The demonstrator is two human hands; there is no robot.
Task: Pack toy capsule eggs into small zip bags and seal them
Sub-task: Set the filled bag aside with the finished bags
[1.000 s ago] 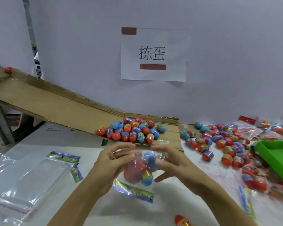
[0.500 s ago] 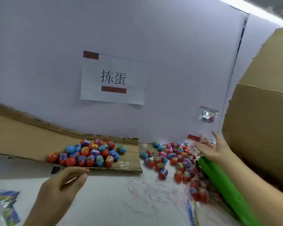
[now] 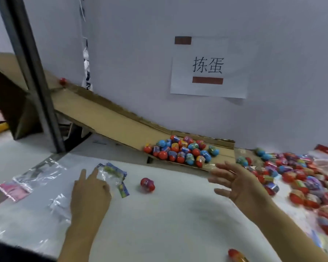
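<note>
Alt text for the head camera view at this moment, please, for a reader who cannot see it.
The left hand reaches onto a small empty zip bag on the white table, while the right hand hovers open and holds nothing. One red capsule egg lies between them; more eggs sit piled at a cardboard ramp's foot.

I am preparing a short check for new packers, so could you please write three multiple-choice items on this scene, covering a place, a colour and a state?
1. Where is the left hand?
A. on the small zip bags
B. in the egg pile
C. on the wall sign

2. What colour is the lone capsule egg on the white table?
A. green
B. red
C. yellow

3. How is the right hand?
A. gripping an egg
B. closed in a fist
C. open, holding nothing

Answers: 1 A, its fingers touch the bags. 2 B, it is plainly red. 3 C, its fingers are spread, nothing in them.
</note>
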